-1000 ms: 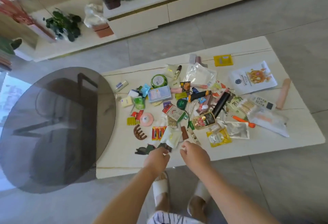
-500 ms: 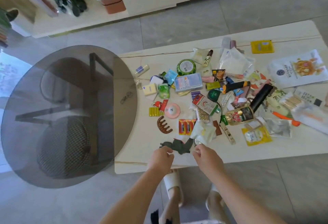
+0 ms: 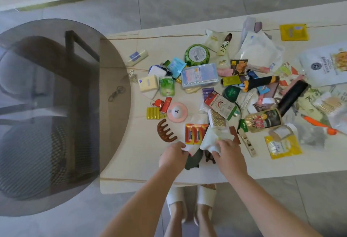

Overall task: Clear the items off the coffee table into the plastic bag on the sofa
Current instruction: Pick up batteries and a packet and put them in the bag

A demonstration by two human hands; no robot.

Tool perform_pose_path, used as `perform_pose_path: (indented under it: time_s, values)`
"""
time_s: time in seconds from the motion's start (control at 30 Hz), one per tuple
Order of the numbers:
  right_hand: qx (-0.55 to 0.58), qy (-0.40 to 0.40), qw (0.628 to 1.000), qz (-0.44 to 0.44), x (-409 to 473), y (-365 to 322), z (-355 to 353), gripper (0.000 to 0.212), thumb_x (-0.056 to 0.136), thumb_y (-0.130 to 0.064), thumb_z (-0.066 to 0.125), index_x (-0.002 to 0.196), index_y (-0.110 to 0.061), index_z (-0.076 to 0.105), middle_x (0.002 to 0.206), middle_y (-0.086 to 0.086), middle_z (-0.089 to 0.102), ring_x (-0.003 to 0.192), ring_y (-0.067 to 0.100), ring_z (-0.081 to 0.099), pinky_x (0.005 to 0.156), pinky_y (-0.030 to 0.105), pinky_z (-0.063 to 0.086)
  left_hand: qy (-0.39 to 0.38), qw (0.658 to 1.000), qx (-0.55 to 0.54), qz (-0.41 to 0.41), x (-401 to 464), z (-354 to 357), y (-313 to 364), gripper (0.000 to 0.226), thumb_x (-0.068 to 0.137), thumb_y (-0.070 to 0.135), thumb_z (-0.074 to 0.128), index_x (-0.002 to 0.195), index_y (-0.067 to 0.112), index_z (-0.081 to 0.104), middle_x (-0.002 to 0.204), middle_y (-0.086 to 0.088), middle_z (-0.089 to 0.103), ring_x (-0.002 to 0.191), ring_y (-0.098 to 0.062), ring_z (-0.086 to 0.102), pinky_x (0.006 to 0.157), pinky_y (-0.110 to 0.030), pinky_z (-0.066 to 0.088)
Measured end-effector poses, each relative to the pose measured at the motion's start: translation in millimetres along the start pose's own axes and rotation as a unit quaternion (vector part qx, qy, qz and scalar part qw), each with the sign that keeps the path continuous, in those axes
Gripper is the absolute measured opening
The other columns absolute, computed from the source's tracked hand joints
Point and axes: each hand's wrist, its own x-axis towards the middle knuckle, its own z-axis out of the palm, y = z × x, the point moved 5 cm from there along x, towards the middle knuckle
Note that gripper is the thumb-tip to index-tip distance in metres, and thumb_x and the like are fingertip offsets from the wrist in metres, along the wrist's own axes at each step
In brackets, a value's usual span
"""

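Both hands — left hand (image 3: 173,156), right hand (image 3: 228,151) — pinch a white packet (image 3: 211,139) on the coffee table (image 3: 135,161). Battery pack (image 3: 194,133) lies at its 9 o'clock, brown hair claw (image 3: 166,130) beyond — clutter crowds 12 o'clock.

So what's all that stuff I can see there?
coffee table: one, cream, across the middle
glass table: one, round, smoky grey, left, overlapping the coffee table
hair claw: one, brown, near front edge
battery pack: one, red, beside the claw
round tin: one, green, far side
tissue pack: one, blue, centre
yellow packets: two, far right and front right
white pouch: one, front centre
slippers: two, white, on the floor
left hand: holds something at the pile's front
right hand: fingers grip the white pouch
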Motion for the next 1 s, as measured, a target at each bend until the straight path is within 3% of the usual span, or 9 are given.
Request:
perform_pose_path:
  time_s: [0.17,0.27,0.37,0.53,0.63,0.77,0.87,0.93,1.0]
  values:
    - [-0.055,-0.002,0.998,-0.018,31,16,26,0.057,0.088,-0.043,0.056,0.137,-0.021,0.036,0.144,0.003,0.033,0.136,0.024,0.026,0.098,0.032,0.045,0.008,1.0,0.022,0.01,44,18,18,0.037,0.095,0.024,0.049,0.132,0.02,0.047,0.128,-0.005,0.051,0.107,-0.023,0.058,0.086,-0.034,0.052]
    - [-0.063,0.026,0.997,-0.027,43,17,37,0.055,0.084,-0.044,0.061,0.132,-0.028,0.041,0.149,0.004,0.029,0.142,0.027,0.018,0.105,0.037,0.04,0.049,0.999,0.023,0.001,69,26,23,0.035,0.094,0.021,0.048,0.129,0.018,0.047,0.125,-0.006,0.05,0.109,-0.024,0.055,0.085,-0.034,0.051]
    - [-0.074,0.049,0.996,-0.019,52,21,43,0.051,0.077,-0.045,0.068,0.121,-0.028,0.05,0.144,0.004,0.037,0.138,0.028,0.028,0.101,0.042,0.042,0.079,0.996,0.039,-0.019,89,33,26,0.035,0.093,0.021,0.05,0.127,0.017,0.045,0.121,-0.006,0.051,0.111,-0.026,0.052,0.089,-0.039,0.052]
    - [-0.076,0.098,0.992,-0.026,67,34,39,0.073,0.056,-0.046,0.083,0.117,-0.017,0.057,0.119,0.007,0.058,0.109,0.027,0.053,0.082,0.037,0.051,0.12,0.985,0.101,-0.071,104,39,31,0.052,0.091,0.025,0.057,0.135,0.014,0.032,0.128,-0.008,0.048,0.122,-0.028,0.045,0.097,-0.039,0.042]
    - [-0.088,0.113,0.988,-0.051,69,36,37,0.064,0.054,-0.046,0.084,0.105,-0.016,0.061,0.098,0.007,0.058,0.088,0.023,0.056,0.072,0.032,0.051,0.123,0.981,0.1,-0.114,111,40,27,0.056,0.088,0.032,0.061,0.132,0.013,0.033,0.126,-0.008,0.053,0.119,-0.027,0.05,0.098,-0.039,0.042]
    - [-0.039,0.09,0.994,-0.051,64,35,34,0.044,0.071,-0.045,0.075,0.101,-0.018,0.056,0.098,0.001,0.052,0.086,0.013,0.049,0.072,0.021,0.047,0.119,0.982,0.037,-0.145,113,39,23,0.041,0.085,0.033,0.062,0.116,0.015,0.042,0.109,-0.008,0.061,0.103,-0.027,0.059,0.091,-0.042,0.05]
    - [-0.006,0.066,0.996,-0.059,59,35,28,0.038,0.078,-0.045,0.069,0.102,-0.019,0.054,0.101,0.0,0.049,0.089,0.012,0.047,0.07,0.019,0.045,0.089,0.988,0.013,-0.127,103,39,26,0.026,0.088,0.032,0.055,0.103,0.012,0.048,0.1,-0.007,0.059,0.091,-0.024,0.059,0.082,-0.034,0.051]
    - [0.011,0.057,0.996,-0.07,53,34,23,0.035,0.08,-0.043,0.067,0.102,-0.019,0.054,0.1,-0.002,0.052,0.09,0.013,0.049,0.067,0.019,0.042,0.07,0.989,-0.047,-0.118,93,37,25,0.019,0.091,0.025,0.053,0.102,0.01,0.048,0.09,-0.005,0.055,0.083,-0.022,0.055,0.069,-0.029,0.047]
    - [0.028,0.047,0.996,-0.077,47,33,18,0.029,0.084,-0.039,0.063,0.104,-0.02,0.054,0.095,-0.004,0.054,0.087,0.013,0.051,0.066,0.019,0.04,0.071,0.987,-0.092,-0.113,82,30,21,0.018,0.094,0.02,0.051,0.106,0.007,0.048,0.086,-0.005,0.053,0.08,-0.021,0.054,0.066,-0.029,0.046]
